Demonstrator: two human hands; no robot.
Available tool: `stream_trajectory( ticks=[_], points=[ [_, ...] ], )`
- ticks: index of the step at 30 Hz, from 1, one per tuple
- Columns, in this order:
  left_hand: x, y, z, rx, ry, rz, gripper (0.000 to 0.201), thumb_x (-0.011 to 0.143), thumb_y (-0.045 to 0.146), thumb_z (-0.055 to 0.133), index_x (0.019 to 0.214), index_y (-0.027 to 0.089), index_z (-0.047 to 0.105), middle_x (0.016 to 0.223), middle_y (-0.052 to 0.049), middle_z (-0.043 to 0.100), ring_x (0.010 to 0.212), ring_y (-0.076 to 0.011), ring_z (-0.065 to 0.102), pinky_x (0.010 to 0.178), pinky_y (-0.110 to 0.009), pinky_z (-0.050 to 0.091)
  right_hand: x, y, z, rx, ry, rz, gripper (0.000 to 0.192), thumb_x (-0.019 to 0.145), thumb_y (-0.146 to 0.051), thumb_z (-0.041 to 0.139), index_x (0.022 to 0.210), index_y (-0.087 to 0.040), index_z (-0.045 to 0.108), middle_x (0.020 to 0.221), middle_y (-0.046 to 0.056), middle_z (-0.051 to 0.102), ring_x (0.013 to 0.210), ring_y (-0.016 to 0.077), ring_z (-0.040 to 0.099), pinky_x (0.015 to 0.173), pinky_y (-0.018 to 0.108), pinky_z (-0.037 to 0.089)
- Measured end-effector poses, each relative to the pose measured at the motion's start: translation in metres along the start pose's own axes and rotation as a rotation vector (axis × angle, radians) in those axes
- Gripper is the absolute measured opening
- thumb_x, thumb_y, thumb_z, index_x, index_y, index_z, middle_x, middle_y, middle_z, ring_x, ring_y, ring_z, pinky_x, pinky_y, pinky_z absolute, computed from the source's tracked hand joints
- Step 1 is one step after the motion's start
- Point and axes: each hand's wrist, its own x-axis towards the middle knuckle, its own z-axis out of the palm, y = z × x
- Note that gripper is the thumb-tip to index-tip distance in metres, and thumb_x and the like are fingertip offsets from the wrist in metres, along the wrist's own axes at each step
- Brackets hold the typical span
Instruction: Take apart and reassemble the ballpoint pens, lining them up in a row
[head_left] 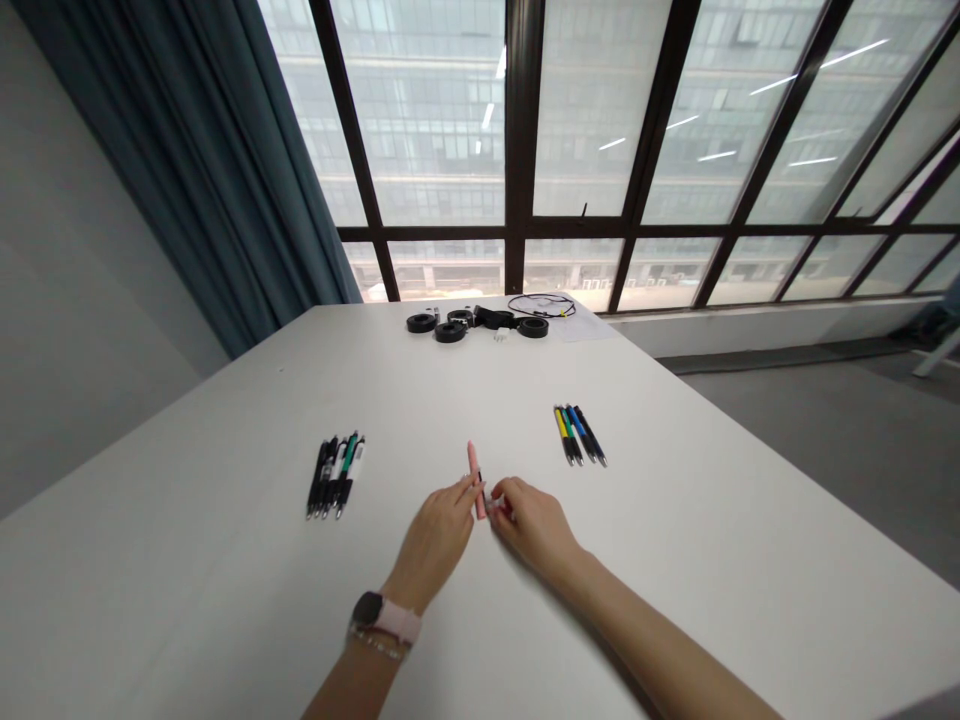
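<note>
A slim pink pen (472, 460) points away from me on the white table (450, 630). The fingers of my left hand (441, 525), pressed together, lie across its middle and hold it. Just right of the pen, my right hand (536, 522) is curled with thumb and forefinger pinched. Something small and pale shows at those fingertips, too small to name. A watch with a pink strap (397, 620) and a beaded bracelet are on my left wrist.
Several black, white and green pens (334, 478) lie side by side at left. Another row of pens (579, 435), with yellow, green, blue and black barrels, lies at right. Black tape rolls (450, 332) and a coiled cable (541, 305) sit at the far edge, before the windows.
</note>
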Motion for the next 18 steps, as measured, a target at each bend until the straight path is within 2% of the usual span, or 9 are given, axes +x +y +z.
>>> stream_trajectory(
  ticks=[3, 6, 10, 18],
  points=[
    [0.000, 0.001, -0.003, 0.000, 0.004, -0.021, 0.044, 0.083, 0.005, 0.042, 0.122, 0.020, 0.055, 0.124, -0.009, 0.060, 0.109, -0.0195, 0.058, 0.091, -0.039, 0.048, 0.002, 0.004, 0.002, 0.027, 0.027, 0.068, 0.011, 0.086, -0.020, 0.052, 0.096, -0.021, 0.056, 0.080, -0.001, 0.065, 0.071, 0.0132, 0.059, 0.061, 0.022, 0.034],
    [0.001, 0.003, -0.007, 0.001, 0.019, -0.056, 0.043, 0.083, 0.006, 0.043, 0.122, 0.020, 0.055, 0.125, -0.009, 0.059, 0.110, -0.0198, 0.057, 0.091, -0.039, 0.047, 0.003, 0.007, 0.003, 0.021, 0.039, 0.077, 0.005, 0.088, -0.023, 0.052, 0.090, -0.021, 0.057, 0.077, -0.001, 0.064, 0.069, 0.0130, 0.057, 0.060, 0.022, 0.033],
    [0.002, 0.005, -0.010, -0.004, 0.050, -0.086, 0.040, 0.084, 0.008, 0.043, 0.120, 0.020, 0.055, 0.122, -0.009, 0.061, 0.107, -0.0196, 0.058, 0.091, -0.039, 0.047, 0.004, 0.008, 0.003, -0.021, 0.042, 0.055, 0.007, 0.089, -0.024, 0.053, 0.086, -0.021, 0.059, 0.082, 0.000, 0.063, 0.073, 0.0127, 0.058, 0.061, 0.022, 0.034],
    [0.002, 0.005, -0.011, -0.002, 0.051, -0.119, 0.038, 0.083, 0.007, 0.043, 0.116, 0.020, 0.057, 0.118, -0.008, 0.062, 0.105, -0.0201, 0.058, 0.090, -0.039, 0.046, 0.006, 0.013, 0.004, -0.057, 0.063, 0.063, 0.010, 0.090, -0.023, 0.050, 0.093, -0.021, 0.060, 0.092, 0.001, 0.062, 0.078, 0.0130, 0.060, 0.063, 0.022, 0.036]
  ],
)
